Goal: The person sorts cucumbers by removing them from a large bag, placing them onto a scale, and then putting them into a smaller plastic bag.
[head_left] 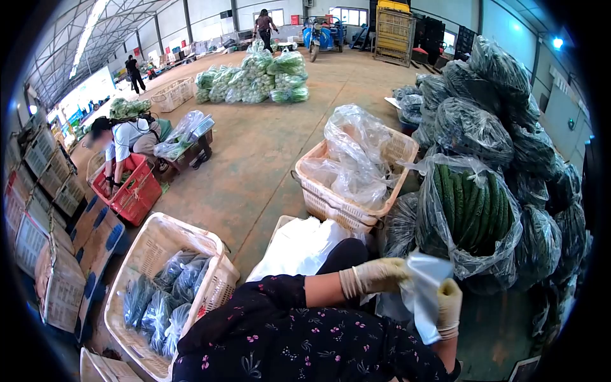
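Observation:
My left hand (pixel 377 278), in a pale glove, is closed on one side of a thin whitish plastic bag (pixel 425 294). My gloved right hand (pixel 449 308) grips the bag's other side, fingers curled. The bag looks flat and hangs between the two hands. Just beyond them stands a large clear bag, open at the top, full of dark green cucumbers (pixel 472 210). A stack of white plastic bags (pixel 305 245) lies beside my left forearm.
A cream crate (pixel 143 254) on the left holds several bagged vegetables. Another crate (pixel 318 194) ahead contains loose clear plastic. Filled dark bags (pixel 474 130) pile high on the right. A co-worker (pixel 130 140) bends over a red crate (pixel 137 197). Bagged greens (pixel 254 76) stand farther back.

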`<state>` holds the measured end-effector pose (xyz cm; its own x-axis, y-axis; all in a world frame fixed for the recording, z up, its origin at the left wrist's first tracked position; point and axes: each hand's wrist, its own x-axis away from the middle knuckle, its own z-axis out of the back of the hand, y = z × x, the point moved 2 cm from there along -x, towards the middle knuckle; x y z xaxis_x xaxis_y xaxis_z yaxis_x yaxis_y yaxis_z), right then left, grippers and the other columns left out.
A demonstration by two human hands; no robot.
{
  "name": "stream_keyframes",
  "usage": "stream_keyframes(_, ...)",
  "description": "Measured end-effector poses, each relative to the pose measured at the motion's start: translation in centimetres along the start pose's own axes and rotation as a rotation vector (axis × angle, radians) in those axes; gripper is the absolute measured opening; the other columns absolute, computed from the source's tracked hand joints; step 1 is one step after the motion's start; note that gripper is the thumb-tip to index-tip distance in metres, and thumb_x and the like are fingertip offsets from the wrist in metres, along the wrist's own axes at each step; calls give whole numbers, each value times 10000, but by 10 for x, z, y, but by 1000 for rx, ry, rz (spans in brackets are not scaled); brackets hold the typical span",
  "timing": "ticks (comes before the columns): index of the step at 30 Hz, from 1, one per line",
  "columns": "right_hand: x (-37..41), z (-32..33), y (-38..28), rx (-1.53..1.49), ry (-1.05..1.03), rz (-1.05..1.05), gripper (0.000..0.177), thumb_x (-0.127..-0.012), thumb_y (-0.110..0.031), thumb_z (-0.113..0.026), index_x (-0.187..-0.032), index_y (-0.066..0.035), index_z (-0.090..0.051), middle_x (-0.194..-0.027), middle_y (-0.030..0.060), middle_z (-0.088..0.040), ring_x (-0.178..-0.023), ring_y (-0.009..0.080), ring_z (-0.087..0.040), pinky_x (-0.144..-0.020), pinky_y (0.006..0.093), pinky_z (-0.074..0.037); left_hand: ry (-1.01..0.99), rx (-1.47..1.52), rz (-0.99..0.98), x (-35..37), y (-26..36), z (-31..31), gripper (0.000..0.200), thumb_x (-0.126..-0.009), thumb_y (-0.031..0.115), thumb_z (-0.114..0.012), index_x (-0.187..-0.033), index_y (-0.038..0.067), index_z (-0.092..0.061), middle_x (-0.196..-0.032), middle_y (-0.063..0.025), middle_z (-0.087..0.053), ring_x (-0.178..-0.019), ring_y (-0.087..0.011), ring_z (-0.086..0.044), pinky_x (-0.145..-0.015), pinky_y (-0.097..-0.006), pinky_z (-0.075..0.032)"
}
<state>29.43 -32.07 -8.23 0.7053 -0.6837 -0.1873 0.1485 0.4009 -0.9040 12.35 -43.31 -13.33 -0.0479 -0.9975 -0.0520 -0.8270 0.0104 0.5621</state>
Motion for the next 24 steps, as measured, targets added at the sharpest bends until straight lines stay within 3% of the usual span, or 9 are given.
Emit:
stream_keyframes(1,2,11,10,-65,93,-113,288,-709,-29,-733,-624,-69,-461,-609,-59,-419,-581,50,-367,-530,228,-333,-30,32,-41,0,10,10,349,-831,155,-660,-1138,23,-560,-986,-58,-632,-869,-147,-606,-817,-331,-497)
stream_keyframes(3,-2,53,78,50,306,-46,287,-717,-30,-729,-625,-82,-462,-606,-61,-406,-577,44,-348,-510,219,-311,-116,64,-178,5,33,17,347,-841,170,-655,-1135,13,-559,-1035,-62,-624,-948,-158,-595,-862,-360,-488)
stream_keyframes(6,14,86,84,-108,375,-167,240,-808,-71,-686,-676,-87,-486,-599,-54,-419,-545,40,-380,-489,202,-319,74,-205,-160,19,45,22,299,-868,202,-637,-1095,14,-582,-994,-56,-630,-945,-156,-595,-873,-340,-477)
stream_keyframes(9,19,77,52,-241,261,-88,143,-853,-151,-663,-809,-39,-586,-664,-15,-519,-584,66,-471,-535,200,-382,109,-408,-106,14,34,20,265,-865,207,-639,-1039,9,-610,-940,-54,-636,-865,-155,-608,-817,-308,-488)
stream_keyframes(11,17,62,17,-308,54,57,286,-864,-254,-663,-953,16,-630,-762,20,-593,-686,107,-543,-637,243,-449,121,-585,-58,11,34,6,198,-828,168,-657,-942,7,-644,-886,-58,-641,-804,-143,-602,-765,-281,-488)
stream_keyframes(14,9,31,-29,120,-40,316,373,-773,-334,-728,-885,15,-660,-821,93,-650,-778,184,-611,-699,305,-473,121,-716,-39,-5,22,-5,166,-811,159,-663,-887,12,-648,-807,-23,-632,-765,-96,-575,-734,-245,-469)
stream_keyframes(17,1,-1,-23,253,-211,137,323,-702,-253,-773,-849,12,-662,-780,101,-650,-712,186,-617,-664,301,-472,192,-872,20,-14,6,-18,181,-783,215,-707,-797,45,-648,-726,28,-585,-702,-60,-515,-644,-233,-431)
stream_keyframes(20,-2,-18,4,-158,-266,-171,191,-713,-103,-759,-830,-4,-644,-721,31,-618,-676,76,-539,-610,232,-431,175,-785,26,-19,-3,-13,171,-789,212,-703,-763,55,-640,-692,32,-567,-678,-52,-496,-618,-223,-414)
stream_keyframes(24,-1,-15,13,-351,-222,-199,152,-725,-71,-743,-786,-10,-617,-697,0,-583,-681,47,-504,-594,209,-415,163,-719,-1,-16,0,0,158,-799,195,-695,-759,53,-639,-703,19,-587,-682,-60,-516,-632,-229,-430)
